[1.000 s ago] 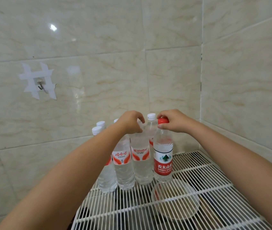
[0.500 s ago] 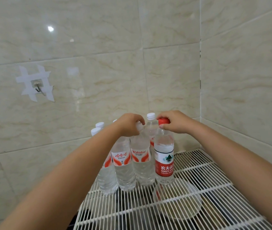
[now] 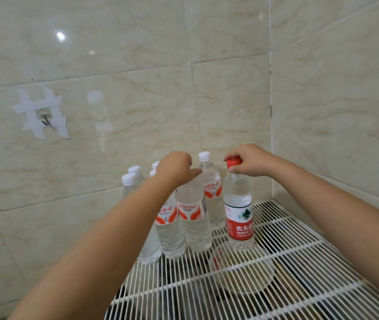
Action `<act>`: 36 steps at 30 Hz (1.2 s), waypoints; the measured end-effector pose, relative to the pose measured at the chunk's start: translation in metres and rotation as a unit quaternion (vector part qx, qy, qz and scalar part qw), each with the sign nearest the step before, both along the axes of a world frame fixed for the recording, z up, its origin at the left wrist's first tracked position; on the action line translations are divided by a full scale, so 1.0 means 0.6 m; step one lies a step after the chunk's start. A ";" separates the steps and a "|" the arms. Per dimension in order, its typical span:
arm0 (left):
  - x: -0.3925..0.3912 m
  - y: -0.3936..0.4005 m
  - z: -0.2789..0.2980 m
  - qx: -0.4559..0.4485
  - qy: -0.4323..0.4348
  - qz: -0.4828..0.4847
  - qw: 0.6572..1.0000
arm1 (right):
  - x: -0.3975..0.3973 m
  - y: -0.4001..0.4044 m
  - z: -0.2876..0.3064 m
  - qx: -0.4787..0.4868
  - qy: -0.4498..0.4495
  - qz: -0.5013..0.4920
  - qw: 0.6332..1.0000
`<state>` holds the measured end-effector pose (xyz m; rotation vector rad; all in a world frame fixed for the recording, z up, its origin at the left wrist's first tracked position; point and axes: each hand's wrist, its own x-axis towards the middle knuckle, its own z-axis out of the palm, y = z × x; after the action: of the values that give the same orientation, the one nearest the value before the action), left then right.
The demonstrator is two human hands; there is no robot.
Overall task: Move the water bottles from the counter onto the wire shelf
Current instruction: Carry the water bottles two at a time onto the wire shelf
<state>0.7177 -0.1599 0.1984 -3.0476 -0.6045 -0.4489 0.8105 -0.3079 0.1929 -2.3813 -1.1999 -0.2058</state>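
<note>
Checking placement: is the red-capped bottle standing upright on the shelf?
Upright: the red-capped bottle stands base-down on the wire shelf, right hand gripping its cap.

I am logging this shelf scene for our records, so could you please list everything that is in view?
white-capped water bottles: at least six, clear with red-and-white labels, clustered upright at the back left of the shelf by the wall.
red-capped water bottle: one, clear with a red label, upright to the right of the cluster.
wire shelf: one, white, filling the lower right corner.
round clear dish: one, seen under the shelf wires, below the red-capped bottle.
wall hook: one, metal, taped on the left wall.
tiled walls: beige, meeting in a corner.
left hand: grips the top of a front bottle.
right hand: fingers grip the red cap.
</note>
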 end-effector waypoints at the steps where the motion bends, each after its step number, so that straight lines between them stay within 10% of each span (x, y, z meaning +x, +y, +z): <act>1: 0.004 -0.002 -0.002 0.016 0.003 0.028 0.999 | -0.001 -0.002 0.001 -0.003 0.001 0.000 1.000; 6: 0.007 -0.019 0.000 0.114 0.055 0.053 0.991 | -0.011 -0.003 0.000 -0.020 -0.011 0.009 1.000; 16: -0.025 -0.001 0.001 0.023 0.044 -0.093 0.994 | -0.011 -0.014 -0.008 -0.012 -0.032 0.008 0.999; 25: -0.018 -0.025 -0.002 0.038 -0.002 0.024 0.999 | -0.015 -0.010 -0.011 0.042 -0.018 -0.006 0.999; 36: -0.001 0.010 0.016 -0.003 0.026 -0.056 0.998 | 0.021 0.009 -0.003 0.108 0.051 0.068 0.990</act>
<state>0.7170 -0.1539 0.2079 -3.0988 -0.4367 -0.3685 0.8234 -0.3024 0.1913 -2.0902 -1.2213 -0.1602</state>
